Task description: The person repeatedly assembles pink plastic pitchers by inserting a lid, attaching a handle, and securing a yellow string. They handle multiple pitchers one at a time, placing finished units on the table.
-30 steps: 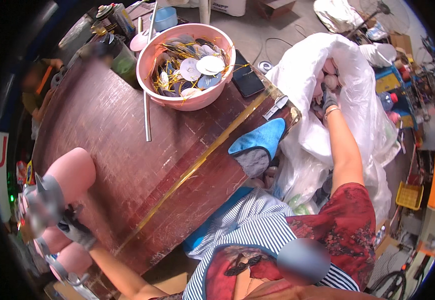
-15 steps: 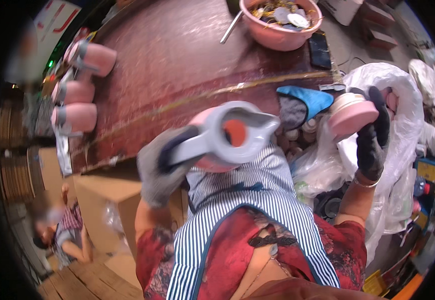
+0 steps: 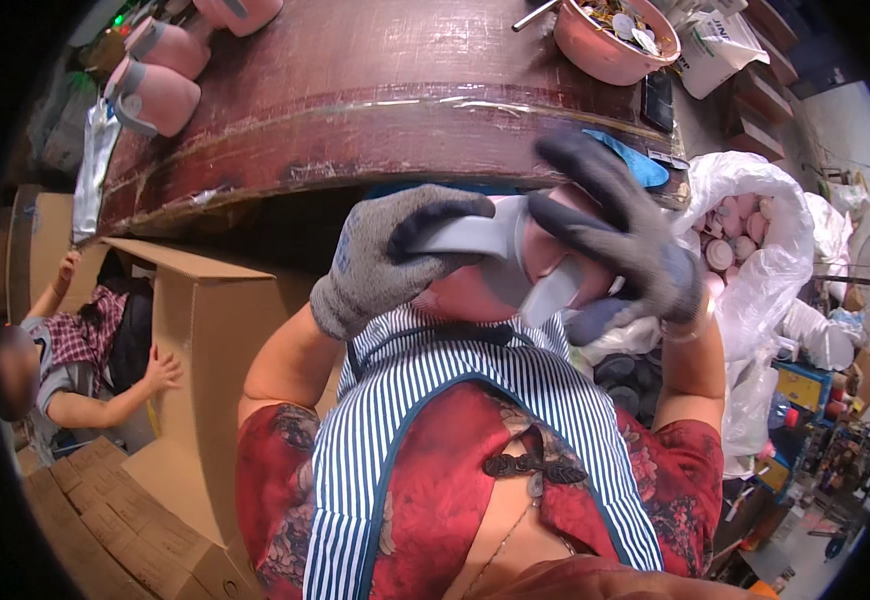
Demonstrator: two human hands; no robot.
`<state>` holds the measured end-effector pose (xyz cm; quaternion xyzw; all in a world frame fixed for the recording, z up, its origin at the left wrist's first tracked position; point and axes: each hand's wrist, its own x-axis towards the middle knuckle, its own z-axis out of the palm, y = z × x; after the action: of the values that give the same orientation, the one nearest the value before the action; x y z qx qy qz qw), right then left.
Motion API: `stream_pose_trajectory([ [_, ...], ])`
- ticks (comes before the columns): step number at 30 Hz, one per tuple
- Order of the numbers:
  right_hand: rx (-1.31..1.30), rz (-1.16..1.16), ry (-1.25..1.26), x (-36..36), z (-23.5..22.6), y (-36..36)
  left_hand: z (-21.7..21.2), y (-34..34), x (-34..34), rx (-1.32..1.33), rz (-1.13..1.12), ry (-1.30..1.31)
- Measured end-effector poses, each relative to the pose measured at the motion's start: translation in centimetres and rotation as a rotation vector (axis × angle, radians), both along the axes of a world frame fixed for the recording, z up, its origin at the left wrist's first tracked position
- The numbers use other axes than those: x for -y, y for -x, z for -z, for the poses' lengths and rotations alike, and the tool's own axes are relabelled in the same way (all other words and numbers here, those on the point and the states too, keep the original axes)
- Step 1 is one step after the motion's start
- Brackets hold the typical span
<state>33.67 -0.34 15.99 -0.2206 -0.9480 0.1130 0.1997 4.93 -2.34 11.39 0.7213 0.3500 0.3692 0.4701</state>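
Note:
My gloved left hand (image 3: 380, 250) is wrapped around the grey handle (image 3: 460, 235) of a pink jug (image 3: 470, 295) with a grey collar and spout. The jug is tilted in front of my apron. At its mouth is a pink lid (image 3: 547, 250), gripped by my gloved right hand (image 3: 640, 225) with its fingers spread around it. These fingers cover much of the lid, so I cannot tell how it is seated.
Several pink-and-grey jugs (image 3: 160, 95) stand at the table's left end. On the table (image 3: 355, 120) are a pink bowl (image 3: 605, 55) of discs, a phone (image 3: 657, 100) and a blue cloth (image 3: 640, 160). A plastic-lined bag (image 3: 790, 205) holds pink lids. Another person (image 3: 95, 350) is beside a carton (image 3: 225, 330).
My right hand has brought the pink lid from beside the bag to the jug's mouth. The jug has turned and tilted in my left hand. The view has shifted.

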Motion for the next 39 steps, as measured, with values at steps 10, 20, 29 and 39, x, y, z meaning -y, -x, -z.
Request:
stream_pose_trajectory([
  [10, -0.363, 0.333, 0.415, 1.9, 6.0, 3.8, 3.6, 0.3, 2.4, 0.02, -0.259, 0.007],
  [20, -0.08, 0.636, 0.495, 3.2, 6.0, 4.8, 4.7, -0.1, 1.6, -0.123, -0.247, -0.042],
  [29, -0.165, 0.206, 0.157, -1.7, 7.3, 3.4, 4.7, -1.0, -1.7, -0.043, -0.113, 0.1],
  [39, 0.231, -0.109, -0.009, 0.1, 2.8, 0.3, 4.7, -1.8, -3.1, -0.074, 0.144, -0.043],
])
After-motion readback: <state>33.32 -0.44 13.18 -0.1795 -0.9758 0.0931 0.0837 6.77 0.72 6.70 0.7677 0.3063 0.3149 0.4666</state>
